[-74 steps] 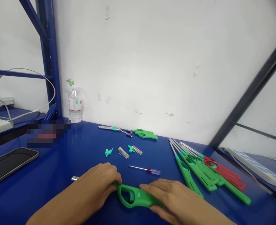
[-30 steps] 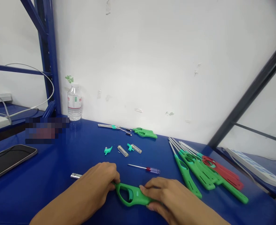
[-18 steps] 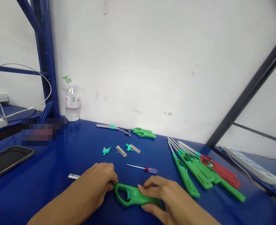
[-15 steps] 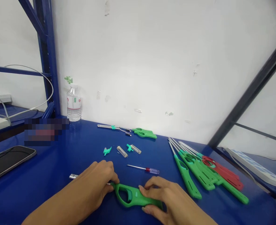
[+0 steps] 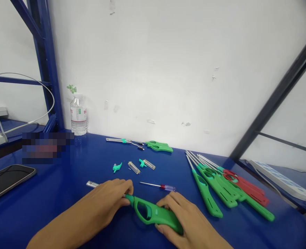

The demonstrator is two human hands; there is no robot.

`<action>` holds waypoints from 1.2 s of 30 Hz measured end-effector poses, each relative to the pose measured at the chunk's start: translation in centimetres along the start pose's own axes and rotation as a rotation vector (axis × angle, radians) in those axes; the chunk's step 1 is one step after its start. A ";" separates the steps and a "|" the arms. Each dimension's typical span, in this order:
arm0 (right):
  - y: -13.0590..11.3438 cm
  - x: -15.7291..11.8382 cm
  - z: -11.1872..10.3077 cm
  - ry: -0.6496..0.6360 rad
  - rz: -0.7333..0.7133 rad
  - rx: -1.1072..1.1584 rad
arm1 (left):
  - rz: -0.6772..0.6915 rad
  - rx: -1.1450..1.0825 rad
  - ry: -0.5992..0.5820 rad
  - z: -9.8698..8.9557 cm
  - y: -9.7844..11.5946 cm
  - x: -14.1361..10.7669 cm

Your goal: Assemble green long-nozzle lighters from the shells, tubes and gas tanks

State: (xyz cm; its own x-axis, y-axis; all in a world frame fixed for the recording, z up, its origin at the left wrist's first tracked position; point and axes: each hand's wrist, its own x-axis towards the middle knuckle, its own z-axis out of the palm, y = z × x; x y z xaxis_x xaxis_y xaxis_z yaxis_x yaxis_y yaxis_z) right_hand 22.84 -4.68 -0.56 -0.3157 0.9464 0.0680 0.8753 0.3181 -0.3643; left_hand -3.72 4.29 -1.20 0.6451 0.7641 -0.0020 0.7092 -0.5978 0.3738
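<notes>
A green long-nosed lighter [image 5: 156, 211] lies across both my hands near the front of the table, its handle toward the right. My left hand [image 5: 113, 194] pinches the metal tube by the teal collar, and the silver tip [image 5: 92, 184] shows beyond the wrist. Around the handle's end is my right hand [image 5: 180, 212], thumb below and fingers on top. Just behind the lighter lies a screwdriver [image 5: 165, 187] with a clear purple-red handle. Farther back are a loose teal trigger [image 5: 117, 167], a clear fuel tank [image 5: 134, 167] and another tank [image 5: 149, 164] with a teal trigger beside it.
Several green lighters [image 5: 207, 199] and red ones [image 5: 251, 188] lie fanned at the right. Metal tubes [image 5: 116, 140] and green handle shells [image 5: 159, 146] rest by the wall. A water bottle [image 5: 78, 116], a phone [image 5: 10, 181] and a power strip [image 5: 280, 180] are also there.
The lighter has shifted slightly right and up with both hands, and its teal collar now shows more beside my left fingers. The whole view has shifted slightly.
</notes>
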 end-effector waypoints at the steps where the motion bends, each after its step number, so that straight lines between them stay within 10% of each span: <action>1: 0.2 -0.2 0.3 0.024 0.001 -0.023 | 0.011 0.006 0.012 0.0 0.4 0.0; 28: 3.4 -2.6 0.9 0.009 0.166 0.445 | 0.312 0.093 0.248 2.7 2.1 1.2; 36: 1.2 -1.5 0.0 0.132 -0.070 0.242 | 0.313 0.191 0.137 2.4 5.0 1.0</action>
State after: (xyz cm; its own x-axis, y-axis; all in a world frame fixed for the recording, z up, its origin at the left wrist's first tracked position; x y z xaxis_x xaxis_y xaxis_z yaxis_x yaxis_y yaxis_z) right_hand 24.38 -5.67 -1.10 -0.3077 0.9268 0.2153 0.7354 0.3752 -0.5642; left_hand 1.17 1.49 -1.55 0.8037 0.5555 0.2134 0.5329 -0.8314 0.1571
